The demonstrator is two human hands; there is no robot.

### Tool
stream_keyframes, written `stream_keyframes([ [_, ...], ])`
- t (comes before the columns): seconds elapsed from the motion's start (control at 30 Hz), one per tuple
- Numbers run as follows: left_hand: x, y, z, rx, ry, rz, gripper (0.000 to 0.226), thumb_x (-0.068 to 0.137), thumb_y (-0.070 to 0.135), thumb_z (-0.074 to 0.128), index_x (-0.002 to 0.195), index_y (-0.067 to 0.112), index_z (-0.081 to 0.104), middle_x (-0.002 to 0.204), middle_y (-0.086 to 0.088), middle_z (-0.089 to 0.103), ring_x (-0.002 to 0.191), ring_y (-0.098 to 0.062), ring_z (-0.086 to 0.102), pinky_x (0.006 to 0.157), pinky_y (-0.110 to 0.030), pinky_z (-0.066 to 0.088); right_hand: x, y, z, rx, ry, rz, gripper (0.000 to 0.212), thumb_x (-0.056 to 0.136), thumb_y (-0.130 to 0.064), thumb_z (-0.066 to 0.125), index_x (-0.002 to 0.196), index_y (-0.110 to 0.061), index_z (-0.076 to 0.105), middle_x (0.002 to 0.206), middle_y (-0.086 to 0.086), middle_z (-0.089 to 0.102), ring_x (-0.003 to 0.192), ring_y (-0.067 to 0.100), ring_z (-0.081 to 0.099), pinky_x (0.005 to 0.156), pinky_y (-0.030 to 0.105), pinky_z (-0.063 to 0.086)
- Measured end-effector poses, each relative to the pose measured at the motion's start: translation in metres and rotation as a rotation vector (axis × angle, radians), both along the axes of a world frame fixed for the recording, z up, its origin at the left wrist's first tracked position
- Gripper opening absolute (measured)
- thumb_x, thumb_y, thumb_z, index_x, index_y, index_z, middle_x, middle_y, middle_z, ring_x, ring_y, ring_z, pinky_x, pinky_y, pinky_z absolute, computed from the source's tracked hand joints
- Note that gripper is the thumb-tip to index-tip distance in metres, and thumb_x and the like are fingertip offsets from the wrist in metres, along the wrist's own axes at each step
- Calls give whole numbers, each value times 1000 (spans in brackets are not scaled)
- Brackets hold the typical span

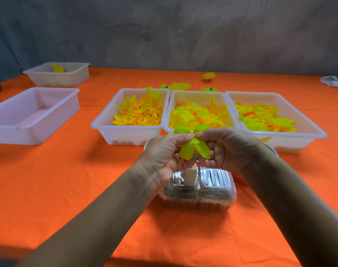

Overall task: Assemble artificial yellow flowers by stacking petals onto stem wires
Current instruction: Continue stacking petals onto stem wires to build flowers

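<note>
Item: yellow-green petal layer (194, 149), four lobes, held above the orange counter (68, 180) at frame centre, directly over a clear plastic box (200, 189) of brownish granules.

Left hand (164, 153): fingers curled, pinching the layer at its centre from 9 o'clock. Right hand (227, 149): fingers curled, pinching the same centre from 3 o'clock; thumb tips of both meet at the middle hole. The stem wire itself cannot be made out — a glimpse of green just under the lower lobes may be its calyx.

Stock: three white trays at 12 o'clock of the hands — small cupped petals (139, 112) in the left one, mid-size petals (199, 114) in the middle, large flat petals (264, 118) in the right. Finished flowers (175, 86) lie beyond them. An empty tray (54, 110) sits at 10 o'clock, another tray (68, 78) with a few pieces behind it. A metal dish rim (274, 149) shows under the right wrist.

Step in hand, as judged: seating this layer on the stem. To do it well, keep the pinch close to the hole, slide the layer down squarely so the fabric does not tear, then turn it so its lobes fall between those of the layer beneath. Lobes should stay uncreased — grip the centre only.
</note>
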State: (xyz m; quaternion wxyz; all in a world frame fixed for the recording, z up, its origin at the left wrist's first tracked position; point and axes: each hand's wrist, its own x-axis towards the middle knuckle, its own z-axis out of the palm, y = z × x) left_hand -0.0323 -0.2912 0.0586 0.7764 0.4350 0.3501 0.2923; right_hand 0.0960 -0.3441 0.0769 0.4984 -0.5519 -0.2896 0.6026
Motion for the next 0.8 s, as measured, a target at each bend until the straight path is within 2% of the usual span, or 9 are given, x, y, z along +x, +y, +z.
stream_keyframes([
  [0.07, 0, 1, 0, 28, 19, 27, 1, 84, 10, 63, 84, 9, 62, 70, -6, 62, 52, -13, 58, 47, -23, 49, -1, 0, -2, 16, -33, -18, 10, 86, -9, 55, 78, -8, 60, 59, 6, 67, 45, 13, 62, 45, 22, 52],
  [0.2, 1, 5, 0, 122, 52, 85, 6, 81, 9, 65, 86, 10, 62, 70, -4, 61, 57, -15, 58, 48, -24, 48, -2, 2, -4, 107, -236, -94, 4, 81, -8, 60, 79, -7, 62, 63, 9, 67, 50, 17, 62, 48, 23, 50],
  [0.43, 4, 3, 1, 97, 82, 59, 4, 80, 12, 64, 78, 12, 62, 57, -1, 59, 42, -11, 55, 44, -21, 45, -3, 1, -5, 37, 66, -70, 12, 87, -6, 49, 77, -9, 54, 57, 7, 65, 41, 15, 59, 41, 21, 50],
  [0.57, 5, 7, 3, 234, 106, 104, 9, 79, 11, 66, 71, 12, 62, 54, 0, 60, 49, -15, 56, 51, -24, 48, -4, 1, -7, 67, 25, -87, 9, 86, -6, 50, 78, -8, 54, 55, 6, 63, 41, 14, 59, 41, 21, 49],
  [0.8, 4, 11, 2, 107, 142, -45, 8, 82, 10, 59, 74, 11, 59, 61, -4, 57, 45, -12, 55, 46, -21, 44, -5, 2, -10, 35, 101, -87, 8, 86, -8, 51, 79, -8, 55, 57, 7, 63, 40, 12, 58, 42, 19, 49],
])
